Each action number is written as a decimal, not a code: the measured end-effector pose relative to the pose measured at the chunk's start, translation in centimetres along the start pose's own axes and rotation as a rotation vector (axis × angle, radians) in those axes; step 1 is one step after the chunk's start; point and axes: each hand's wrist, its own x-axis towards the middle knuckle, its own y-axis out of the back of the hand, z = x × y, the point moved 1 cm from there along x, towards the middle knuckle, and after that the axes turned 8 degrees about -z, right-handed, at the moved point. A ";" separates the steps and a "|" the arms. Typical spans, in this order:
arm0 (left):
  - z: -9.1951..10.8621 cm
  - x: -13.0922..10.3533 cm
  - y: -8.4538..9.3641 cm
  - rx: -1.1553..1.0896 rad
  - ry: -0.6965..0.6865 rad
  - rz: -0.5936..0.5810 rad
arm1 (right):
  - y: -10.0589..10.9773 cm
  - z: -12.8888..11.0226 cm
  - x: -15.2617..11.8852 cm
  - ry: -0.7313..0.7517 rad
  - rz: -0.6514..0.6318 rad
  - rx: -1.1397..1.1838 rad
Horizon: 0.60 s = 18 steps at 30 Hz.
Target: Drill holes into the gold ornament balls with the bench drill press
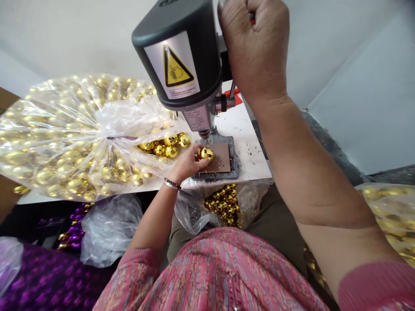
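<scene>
My left hand (pixel 191 163) pinches a shiny gold faceted ball (pixel 205 153) over the brown board (pixel 222 156) on the base of a small drill press (pixel 177 56). Just above the ball is the drill chuck (pixel 205 134), its thin bit pointing down close to the ball; whether they touch I cannot tell. My right hand (pixel 256 43) is closed in a fist high at the right side of the drill press, around what looks like its feed handle, which the fingers mostly hide. A bit of red shows between the fingers.
A large clear bag of gold balls (pixel 65 142) lies left, with several loose gold balls (pixel 171 151) at its opening. A bag of small gold pieces (pixel 223 205) sits at my lap. Purple balls (pixel 76 224) are lower left, another gold-filled bag (pixel 394 216) right. Dark shavings dot the white table (pixel 246 125).
</scene>
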 end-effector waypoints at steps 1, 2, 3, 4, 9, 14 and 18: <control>0.1 0.2 0.1 0.019 -0.002 0.001 | 0.3 -0.8 -0.5 -0.092 0.057 0.000; 0.2 0.4 0.1 0.037 -0.004 0.002 | 0.5 -1.4 -0.8 -0.124 0.076 0.011; 0.2 0.5 0.1 0.053 -0.009 0.002 | 0.6 -1.9 -1.1 -0.151 0.095 0.023; 0.2 0.7 0.2 0.065 -0.013 0.000 | 0.7 -2.2 -1.3 -0.147 0.099 0.036; 0.2 1.8 0.3 0.069 -0.016 -0.032 | 0.9 -2.1 -1.2 -0.118 0.110 0.055; -0.2 2.9 -0.3 -0.028 -0.036 -0.081 | 0.5 -1.7 -0.7 -0.087 0.101 0.026; -0.5 3.3 -1.0 -0.074 -0.032 -0.101 | 0.2 -0.8 -0.3 -0.040 0.130 0.002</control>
